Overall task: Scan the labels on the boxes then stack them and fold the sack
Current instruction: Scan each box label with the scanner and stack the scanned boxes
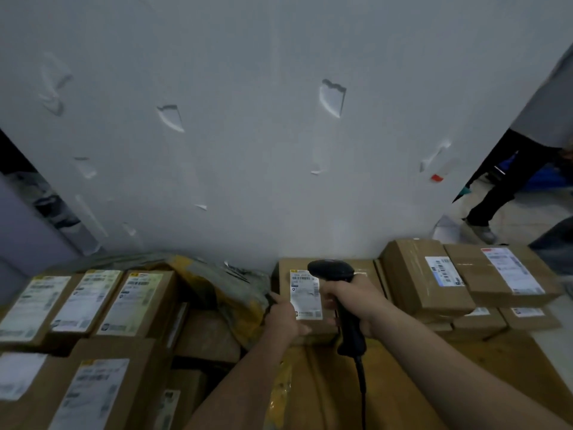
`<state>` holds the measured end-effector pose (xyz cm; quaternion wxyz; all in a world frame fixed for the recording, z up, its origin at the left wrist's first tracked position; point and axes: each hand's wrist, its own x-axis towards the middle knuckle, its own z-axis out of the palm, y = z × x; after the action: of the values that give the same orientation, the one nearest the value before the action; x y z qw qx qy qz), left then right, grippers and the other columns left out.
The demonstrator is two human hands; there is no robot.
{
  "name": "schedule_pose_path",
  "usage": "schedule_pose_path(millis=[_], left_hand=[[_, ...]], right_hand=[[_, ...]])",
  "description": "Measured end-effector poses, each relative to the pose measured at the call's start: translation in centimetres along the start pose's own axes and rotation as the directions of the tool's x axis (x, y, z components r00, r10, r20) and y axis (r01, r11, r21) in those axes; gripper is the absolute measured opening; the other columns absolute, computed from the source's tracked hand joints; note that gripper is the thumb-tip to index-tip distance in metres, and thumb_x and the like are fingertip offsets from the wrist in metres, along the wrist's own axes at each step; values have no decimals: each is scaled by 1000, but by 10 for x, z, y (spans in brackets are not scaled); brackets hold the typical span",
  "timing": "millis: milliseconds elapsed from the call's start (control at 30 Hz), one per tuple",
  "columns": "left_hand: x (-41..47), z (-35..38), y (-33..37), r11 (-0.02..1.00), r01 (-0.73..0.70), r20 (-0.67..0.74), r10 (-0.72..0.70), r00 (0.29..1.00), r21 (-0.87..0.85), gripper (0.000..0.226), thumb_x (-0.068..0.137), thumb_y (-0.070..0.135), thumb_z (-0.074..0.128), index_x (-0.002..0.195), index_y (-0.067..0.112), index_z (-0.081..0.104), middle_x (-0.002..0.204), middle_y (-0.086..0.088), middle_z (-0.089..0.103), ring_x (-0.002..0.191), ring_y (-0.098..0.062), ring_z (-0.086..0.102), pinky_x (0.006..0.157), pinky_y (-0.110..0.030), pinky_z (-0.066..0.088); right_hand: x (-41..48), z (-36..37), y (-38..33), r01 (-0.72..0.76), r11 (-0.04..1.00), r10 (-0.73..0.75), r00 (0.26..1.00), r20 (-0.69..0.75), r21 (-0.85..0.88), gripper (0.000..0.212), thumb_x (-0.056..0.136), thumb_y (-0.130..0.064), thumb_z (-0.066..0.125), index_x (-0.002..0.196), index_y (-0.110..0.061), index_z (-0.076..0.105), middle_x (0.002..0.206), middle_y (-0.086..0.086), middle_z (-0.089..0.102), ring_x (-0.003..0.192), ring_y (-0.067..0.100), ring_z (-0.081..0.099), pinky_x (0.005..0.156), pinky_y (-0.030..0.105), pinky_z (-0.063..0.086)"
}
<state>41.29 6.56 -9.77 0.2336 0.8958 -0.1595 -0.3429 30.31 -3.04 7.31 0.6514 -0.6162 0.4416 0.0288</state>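
My left hand (283, 318) grips the left side of a brown cardboard box (283, 274) with a white label (305, 294) facing up. My right hand (356, 301) is closed around the handle of a black barcode scanner (330, 270); the scanner's head hovers just over the top of that label and its cable hangs down. A crumpled yellow and grey sack (223, 293) lies to the left of the box, against the wall. Labelled boxes are stacked at the left (136, 302) and at the right (424, 276).
A grey wall (248, 150) with torn tape marks rises right behind the boxes. At the far right a person's dark trouser leg and shoe (486, 212) stand on the floor. A large flat carton (465, 383) lies under my forearms.
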Motion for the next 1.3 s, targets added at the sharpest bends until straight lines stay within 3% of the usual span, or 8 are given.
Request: schedule_pose_path(millis=[133, 467, 767, 867, 967, 1000, 1133, 1300], left_hand=[[-6, 5, -5, 1000, 11, 1, -11, 1000, -10, 146, 64, 42, 89, 154, 0, -18, 136, -10, 58, 123, -27, 58, 98, -37, 54], [-29, 9, -7, 993, -111, -102, 114, 988, 30, 157, 63, 34, 93, 142, 33, -43, 131, -15, 55, 120, -35, 58, 98, -48, 52], [-28, 15, 1, 998, -20, -98, 25, 995, 55, 157, 64, 35, 93, 144, 29, -42, 130, -13, 58, 119, -32, 60, 96, -44, 53], [-30, 16, 2, 996, 10, -102, -1, 995, 91, 149, 64, 37, 93, 155, 24, -24, 128, -13, 59, 117, -31, 61, 92, -41, 52], [-30, 16, 2, 994, 20, -72, -12, 997, 111, 99, 66, 37, 93, 145, 18, 36, 120, -7, 61, 110, -27, 63, 89, -39, 57], [-30, 17, 2, 996, 32, -71, -26, 997, 77, 102, 65, 35, 93, 146, 18, 34, 119, -6, 61, 107, -26, 63, 87, -40, 58], [-37, 17, 0, 1000, 13, -84, -15, 996, -20, 158, 64, 28, 94, 143, 33, -43, 130, -14, 55, 111, -32, 62, 83, -37, 54], [-35, 18, -2, 999, -48, -97, 50, 994, 16, 161, 63, 37, 94, 137, 33, -49, 135, -15, 56, 118, -34, 60, 95, -44, 54]], right_hand=[[3, 3, 4, -41, 999, 41, 999, 8, 11, 24, 86, -11, 72, 109, -7, 70, 109, 20, 73, 101, 35, 71, 79, 49, 63], [-5, 5, 15, -70, 998, 70, 997, 17, -5, 18, 88, -7, 69, 104, -1, 66, 81, 13, 64, 70, 25, 62, 62, 35, 56], [-14, 13, 25, -88, 996, 88, 994, 64, 1, 22, 89, -7, 68, 110, -3, 63, 86, 15, 63, 73, 25, 63, 57, 34, 56], [-15, 16, 26, -90, 996, 90, 994, 69, -13, 23, 88, -8, 69, 110, -3, 64, 86, 15, 64, 72, 25, 64, 61, 35, 58], [-16, 19, 26, -78, 997, 79, 995, 58, -12, 23, 87, -6, 68, 110, -4, 62, 87, 17, 65, 73, 27, 65, 62, 36, 58], [-17, 19, 25, -75, 997, 75, 996, 50, -12, 24, 87, -6, 68, 110, -4, 62, 88, 17, 66, 74, 27, 65, 62, 36, 58], [-16, 17, 25, -74, 997, 73, 996, 42, 13, 26, 87, -6, 69, 112, -6, 62, 90, 18, 65, 78, 29, 66, 62, 38, 57], [-19, 16, 23, -85, 996, 85, 995, 46, -8, 21, 90, -6, 67, 110, -5, 62, 89, 17, 62, 74, 27, 64, 55, 34, 56]])
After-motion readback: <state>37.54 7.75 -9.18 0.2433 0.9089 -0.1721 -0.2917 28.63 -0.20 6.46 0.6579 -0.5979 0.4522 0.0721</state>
